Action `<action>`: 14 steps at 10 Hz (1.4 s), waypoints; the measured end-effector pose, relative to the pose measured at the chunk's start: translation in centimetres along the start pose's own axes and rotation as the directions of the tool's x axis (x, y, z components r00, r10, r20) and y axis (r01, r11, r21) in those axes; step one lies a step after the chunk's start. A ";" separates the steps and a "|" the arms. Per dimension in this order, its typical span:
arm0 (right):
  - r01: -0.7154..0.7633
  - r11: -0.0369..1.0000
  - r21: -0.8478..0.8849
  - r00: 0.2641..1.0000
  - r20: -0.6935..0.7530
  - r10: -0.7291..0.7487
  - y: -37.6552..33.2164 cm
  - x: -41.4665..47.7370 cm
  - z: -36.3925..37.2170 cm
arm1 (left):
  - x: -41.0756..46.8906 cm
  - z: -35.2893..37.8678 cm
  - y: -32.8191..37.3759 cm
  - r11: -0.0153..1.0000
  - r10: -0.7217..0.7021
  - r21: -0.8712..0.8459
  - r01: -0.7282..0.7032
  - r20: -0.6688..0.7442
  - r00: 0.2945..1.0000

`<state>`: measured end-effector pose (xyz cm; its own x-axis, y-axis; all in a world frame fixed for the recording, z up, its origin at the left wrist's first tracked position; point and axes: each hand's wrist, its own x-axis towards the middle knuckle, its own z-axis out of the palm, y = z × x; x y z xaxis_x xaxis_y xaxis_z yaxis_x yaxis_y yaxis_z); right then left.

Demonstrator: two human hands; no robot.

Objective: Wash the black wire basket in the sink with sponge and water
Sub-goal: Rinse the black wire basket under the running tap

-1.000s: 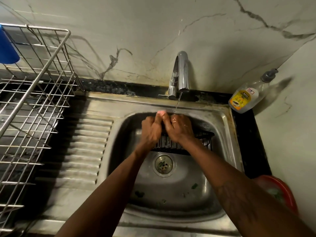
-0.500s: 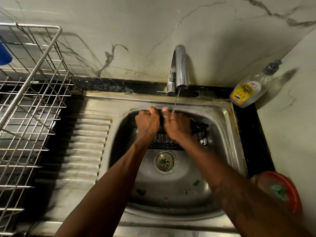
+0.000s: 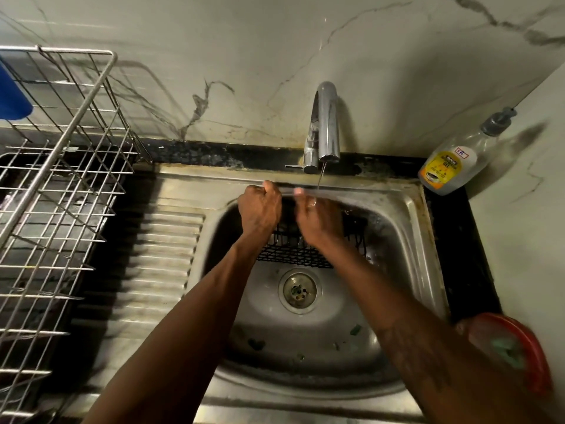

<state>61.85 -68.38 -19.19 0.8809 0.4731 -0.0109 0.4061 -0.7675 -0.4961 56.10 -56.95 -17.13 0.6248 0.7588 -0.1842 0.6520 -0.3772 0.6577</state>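
The black wire basket lies in the steel sink, at the back under the tap. A thin stream of water falls just beyond my right hand. My left hand is curled in a fist round the basket's far left rim, thumb up. My right hand lies over the basket's middle with its fingers bent down over the far rim, which they hide. I see no sponge in either hand.
A silver wire dish rack stands on the left, with the ribbed drainboard beside it. A soap bottle leans in the back right corner. A red dish holding something green sits at the right. The drain lies in front of the basket.
My hands, which met at the fingertips a second ago, have drawn slightly apart along the basket's far rim. The basket stays under the tap.
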 end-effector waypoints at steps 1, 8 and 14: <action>0.172 0.985 -0.033 0.983 0.071 -0.169 -3.0 -0.1 0.5 | -0.5 -0.4 0.8 0.995 -0.002 -0.095 0.003 0.018 1.000; -0.030 0.987 -0.160 0.985 0.162 0.056 5.2 -0.7 -1.9 | -0.5 -1.5 -0.3 0.897 -0.206 -0.391 0.208 0.047 0.977; 0.302 0.773 -0.558 0.952 0.137 -0.273 -1.5 -0.9 -3.6 | -3.9 3.4 -0.2 0.990 0.134 -0.028 -0.138 -0.118 0.984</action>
<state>61.32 -69.27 -15.30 0.6947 0.7193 0.0056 0.7155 -0.6918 0.0975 55.04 -61.69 -19.03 0.6514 0.7587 -0.0072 0.5471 -0.4630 0.6974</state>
